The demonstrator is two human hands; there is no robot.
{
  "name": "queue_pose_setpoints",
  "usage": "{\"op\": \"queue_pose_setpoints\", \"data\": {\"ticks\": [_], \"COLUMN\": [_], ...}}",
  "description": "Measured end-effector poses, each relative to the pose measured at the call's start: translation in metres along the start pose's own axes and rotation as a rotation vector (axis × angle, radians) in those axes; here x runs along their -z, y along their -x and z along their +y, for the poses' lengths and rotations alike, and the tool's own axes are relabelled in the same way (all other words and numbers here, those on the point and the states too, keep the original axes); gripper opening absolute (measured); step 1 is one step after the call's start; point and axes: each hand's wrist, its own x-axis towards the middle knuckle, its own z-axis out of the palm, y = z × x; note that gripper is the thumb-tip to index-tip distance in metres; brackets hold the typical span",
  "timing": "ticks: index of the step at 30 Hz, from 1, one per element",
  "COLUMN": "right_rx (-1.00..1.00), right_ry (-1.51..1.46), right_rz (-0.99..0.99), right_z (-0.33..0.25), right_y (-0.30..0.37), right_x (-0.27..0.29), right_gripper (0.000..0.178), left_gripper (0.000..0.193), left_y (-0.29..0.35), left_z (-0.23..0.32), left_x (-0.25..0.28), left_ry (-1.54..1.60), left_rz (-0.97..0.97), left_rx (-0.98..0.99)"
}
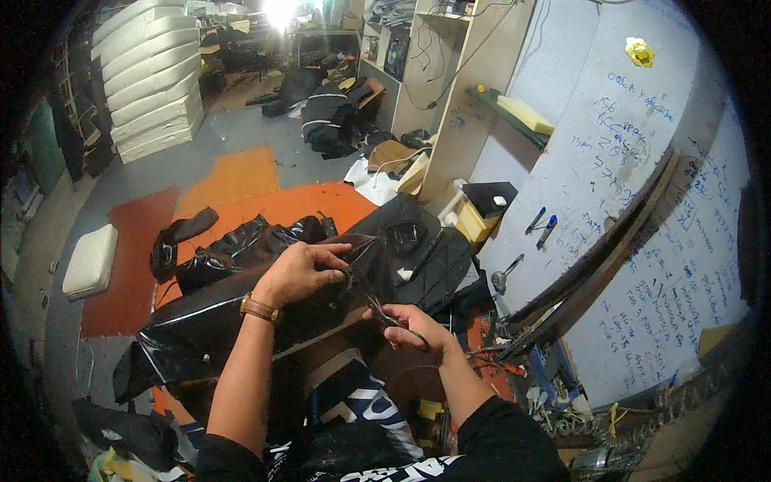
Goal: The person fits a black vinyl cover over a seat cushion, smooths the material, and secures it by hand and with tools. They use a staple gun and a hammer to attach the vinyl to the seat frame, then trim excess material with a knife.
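My right hand grips a pair of dark metal scissors, whose blades point up and left toward my other hand. Thumb and fingers of my left hand close on the edge of a thin, dark, see-through sheet. Whether the blades touch the sheet is hard to make out. Below both hands lies a long block covered in shiny black material, with a light edge along its near side. Quilted black material spreads out to the right of the sheet.
Crumpled black pieces lie beyond the block. A white cushion rests on the floor at left, and a tall stack of white foam pads stands behind. At right, a curved dark bar runs before a written-on wall, with tools below.
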Motion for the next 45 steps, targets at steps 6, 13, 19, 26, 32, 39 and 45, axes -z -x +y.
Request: {"op": "queue_pose_setpoints", "data": {"ticks": [6, 13, 19, 26, 32, 39, 45], "right_rx": [0.002, 0.307, -0.582, -0.366, -0.01, 0.276, 0.271], "right_ry": [0.054, -0.092, 0.559, 0.543, 0.426, 0.446, 0.064], "right_rz": [0.139, 0.767, 1.12, 1.036, 0.761, 0.943, 0.886], "right_z": [-0.009, 0.091, 0.24, 0.174, -0.023, -0.032, -0.008], "right_y": [0.0, 0.032, 0.081, 0.066, -0.012, -0.069, -0.05], "right_x": [-0.014, 0.004, 0.027, 0.003, -0.058, -0.072, -0.066], "right_gripper": [0.053, 0.043, 0.05, 0.03, 0.043, 0.039, 0.047], "left_gripper": [0.024, 0.033, 0.048, 0.044, 0.049, 0.066, 0.078], "left_y": [0.001, 0.001, -0.009, -0.062, -0.092, -0.109, -0.121], "left_z": [-0.005, -0.012, -0.015, 0.002, 0.003, 0.003, -0.001], "left_x": [-0.001, -0.007, 0.001, -0.02, -0.045, -0.046, -0.06], "left_ry": [0.025, 0.374, 0.058, -0.166, -0.187, -0.241, -0.333], "left_rz": [0.004, 0.076, 0.111, 0.006, -0.044, -0.118, -0.106], "left_rx": [0.003, -0.027, 0.088, -0.098, -0.063, -0.062, -0.079]}}
